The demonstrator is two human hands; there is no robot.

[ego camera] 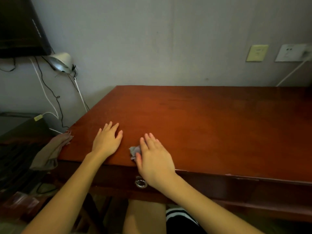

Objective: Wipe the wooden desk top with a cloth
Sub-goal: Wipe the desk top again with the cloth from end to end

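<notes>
A reddish-brown wooden desk top (211, 125) fills the middle and right of the view. My right hand (154, 157) lies flat with straight fingers near the front edge, pressing a small grey cloth (134, 152) onto the wood; only a crumpled corner of the cloth shows beside my thumb. My left hand (107, 140) rests flat on the desk to the left of it, fingers spread, holding nothing.
A brownish rag (52, 152) hangs over the desk's left front corner. A drawer with a metal ring pull (141, 182) sits below the front edge. Cables and a lamp (61, 62) hang on the wall at left; wall sockets (290, 52) are at right.
</notes>
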